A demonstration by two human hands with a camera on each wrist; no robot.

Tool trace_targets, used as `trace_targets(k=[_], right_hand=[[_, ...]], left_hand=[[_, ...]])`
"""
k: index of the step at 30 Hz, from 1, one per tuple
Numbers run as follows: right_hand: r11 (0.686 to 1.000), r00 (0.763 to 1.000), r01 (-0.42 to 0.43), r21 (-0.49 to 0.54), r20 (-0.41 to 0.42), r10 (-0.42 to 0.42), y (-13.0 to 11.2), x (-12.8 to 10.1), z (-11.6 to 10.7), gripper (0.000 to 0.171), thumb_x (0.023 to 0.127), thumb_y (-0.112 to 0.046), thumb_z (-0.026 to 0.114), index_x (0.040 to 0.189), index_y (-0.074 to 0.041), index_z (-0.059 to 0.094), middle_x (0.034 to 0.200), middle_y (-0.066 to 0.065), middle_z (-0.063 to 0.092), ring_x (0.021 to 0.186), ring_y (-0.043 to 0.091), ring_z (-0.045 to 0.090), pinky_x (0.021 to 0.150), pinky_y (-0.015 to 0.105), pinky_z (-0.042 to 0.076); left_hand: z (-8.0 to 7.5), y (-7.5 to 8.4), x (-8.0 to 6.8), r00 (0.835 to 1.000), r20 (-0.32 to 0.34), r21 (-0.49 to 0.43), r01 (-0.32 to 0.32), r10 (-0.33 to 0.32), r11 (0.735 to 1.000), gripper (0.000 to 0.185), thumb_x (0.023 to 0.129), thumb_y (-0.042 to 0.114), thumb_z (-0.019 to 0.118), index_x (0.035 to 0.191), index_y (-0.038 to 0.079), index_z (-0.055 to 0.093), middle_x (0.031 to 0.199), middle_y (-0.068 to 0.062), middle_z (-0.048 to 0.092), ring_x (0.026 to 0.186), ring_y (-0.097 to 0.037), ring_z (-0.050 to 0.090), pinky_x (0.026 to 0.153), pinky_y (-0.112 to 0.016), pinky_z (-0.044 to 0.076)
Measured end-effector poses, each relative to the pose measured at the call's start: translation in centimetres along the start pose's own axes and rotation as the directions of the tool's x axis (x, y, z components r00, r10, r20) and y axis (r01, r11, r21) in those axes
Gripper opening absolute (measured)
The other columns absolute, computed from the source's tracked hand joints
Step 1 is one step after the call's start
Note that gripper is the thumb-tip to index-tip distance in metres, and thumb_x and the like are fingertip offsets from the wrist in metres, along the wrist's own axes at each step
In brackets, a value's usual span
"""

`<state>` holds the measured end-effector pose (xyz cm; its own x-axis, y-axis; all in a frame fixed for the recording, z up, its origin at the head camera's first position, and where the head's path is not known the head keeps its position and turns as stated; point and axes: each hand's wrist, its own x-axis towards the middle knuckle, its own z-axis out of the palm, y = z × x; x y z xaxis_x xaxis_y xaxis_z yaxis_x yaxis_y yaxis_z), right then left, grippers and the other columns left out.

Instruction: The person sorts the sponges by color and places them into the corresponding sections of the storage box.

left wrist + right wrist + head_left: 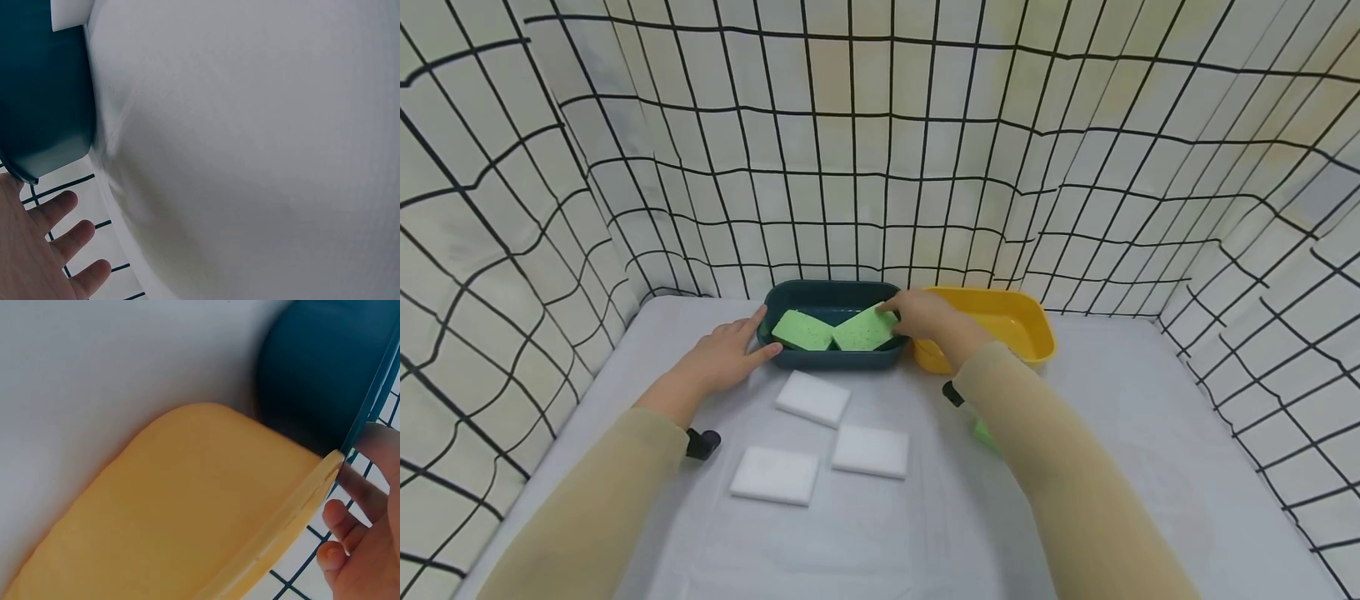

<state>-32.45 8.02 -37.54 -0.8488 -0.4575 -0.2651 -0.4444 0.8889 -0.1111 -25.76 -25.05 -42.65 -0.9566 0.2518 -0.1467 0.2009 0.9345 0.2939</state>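
Head view shows the right hand [925,315] reaching over the near rim of the dark teal tray [790,296], its fingertips on the upper right corner of the right green sponge [865,330]. That sponge lies tilted inside the tray, leaning toward the tray's right end, its long axis running from lower left up to the corner under the fingers. Whether the grip pinches that corner or only rests on it I cannot tell; the fingers look bent over the edge, and the right wrist view shows only curled fingertips past the rims of the two trays. A second green sponge [803,330] lies flat beside it in the left half of the tray, the two touching near the middle.

The left hand [730,354] sits on the desk [925,533] against the tray's left end, fingers straight and spread, thumb up on the rim, holding nothing. The right hand is clearly the nearer one to the tilted sponge. The yellow tray [1022,321] stands just beside the teal one on the right, under the right wrist. Three white sponges [812,398] lie on the desk nearer the person, well apart from both hands.
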Motion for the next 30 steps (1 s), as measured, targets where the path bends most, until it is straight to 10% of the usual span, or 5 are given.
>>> trace_targets(k=[17, 30], right_hand=[[0.991, 0.999, 0.001, -0.134, 0.043, 0.005, -0.7, 0.5, 0.2, 0.039, 0.095, -0.033, 0.068, 0.134, -0.033, 0.064, 0.139, 0.002, 0.058, 0.12, 0.025, 0.053, 0.102, 0.04, 0.045], [0.997, 0.998, 0.057, 0.048, -0.038, -0.055, 0.3, -0.4, -0.8, 0.051, 0.091, -0.032, 0.074, 0.14, -0.03, 0.058, 0.132, 0.003, 0.06, 0.115, 0.02, 0.053, 0.102, 0.038, 0.045]], left_hand=[[0.1, 0.2, -0.1, 1.0, 0.0, -0.001, 0.006, -0.006, 1.0, 0.098, 0.092, 0.079, 0.024, 0.16, 0.013, -0.004, 0.159, -0.027, 0.022, 0.143, -0.051, 0.021, 0.111, -0.07, 0.019], [0.3, 0.0, 0.2, 1.0, -0.001, 0.005, 0.011, -0.011, 1.0, 0.099, 0.092, 0.08, 0.023, 0.16, 0.013, -0.005, 0.159, -0.027, 0.021, 0.142, -0.051, 0.02, 0.11, -0.07, 0.018]])
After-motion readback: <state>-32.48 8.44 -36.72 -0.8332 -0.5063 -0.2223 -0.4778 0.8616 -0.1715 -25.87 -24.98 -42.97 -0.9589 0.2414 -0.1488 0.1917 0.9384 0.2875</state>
